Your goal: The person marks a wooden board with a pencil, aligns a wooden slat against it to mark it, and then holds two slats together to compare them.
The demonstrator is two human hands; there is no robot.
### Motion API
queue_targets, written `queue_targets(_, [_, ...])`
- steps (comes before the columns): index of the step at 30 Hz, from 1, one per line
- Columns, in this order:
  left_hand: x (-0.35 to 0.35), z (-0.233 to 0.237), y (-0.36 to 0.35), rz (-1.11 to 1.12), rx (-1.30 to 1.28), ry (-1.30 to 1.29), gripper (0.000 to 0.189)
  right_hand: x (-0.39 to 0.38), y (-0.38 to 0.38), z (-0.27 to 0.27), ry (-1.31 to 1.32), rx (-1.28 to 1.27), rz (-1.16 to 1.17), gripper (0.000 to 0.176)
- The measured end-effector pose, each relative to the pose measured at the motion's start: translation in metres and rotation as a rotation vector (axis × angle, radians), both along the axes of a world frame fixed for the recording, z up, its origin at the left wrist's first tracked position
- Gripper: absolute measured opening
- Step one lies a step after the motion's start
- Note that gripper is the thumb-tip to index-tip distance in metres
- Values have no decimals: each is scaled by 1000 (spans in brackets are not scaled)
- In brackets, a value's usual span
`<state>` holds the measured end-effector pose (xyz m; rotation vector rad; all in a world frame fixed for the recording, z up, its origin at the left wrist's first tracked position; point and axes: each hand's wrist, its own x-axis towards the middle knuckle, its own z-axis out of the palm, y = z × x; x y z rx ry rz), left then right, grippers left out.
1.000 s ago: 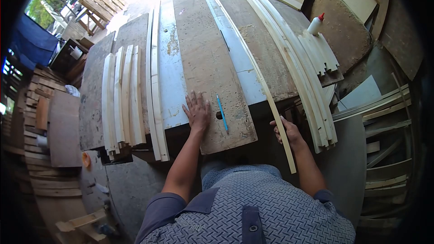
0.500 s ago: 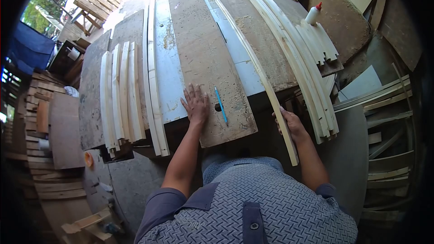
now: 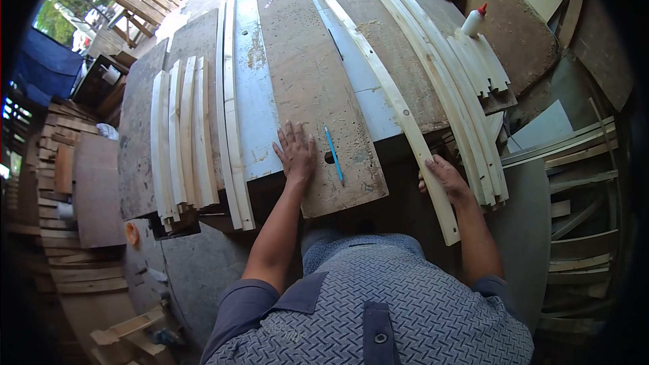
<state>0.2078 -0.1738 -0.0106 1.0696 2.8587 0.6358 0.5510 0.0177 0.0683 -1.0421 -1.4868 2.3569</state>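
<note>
Our worktop [image 3: 311, 67] looks scuffed. Near its six o'clock, our left hand [image 3: 295, 152] lies palm-down, fingers spread; at four, our right hand [image 3: 447, 179], forearm [image 3: 480, 243] angled inward, pinches the strip [image 3: 399, 105], which slants towards eleven.

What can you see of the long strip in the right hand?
The wood strip is long, narrow and pale, with a round knot and small dark marks on its wide face. It looks bare and slightly bowed, though the lens may cause that. It runs over the pale blue panel beside the brown board; its near end juts out toward the person. The right hand grips it near that end.
</note>
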Motion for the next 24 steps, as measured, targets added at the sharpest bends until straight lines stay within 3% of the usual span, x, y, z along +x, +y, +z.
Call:
queue_targets(9, [-1, -1, 1, 11, -4, 13, 57, 2, 2, 20, -46, 54, 28, 23])
queue_targets(18, [1, 5, 5, 31, 13, -55, 58, 34, -28, 19, -284, 119, 39, 26])
queue_targets(20, [5, 22, 21, -23, 22, 64, 62, 57, -42, 18, -303, 123, 32, 26])
queue_targets(24, [41, 63, 89, -627, 157, 112, 69, 127, -81, 7, -335, 84, 11, 26])
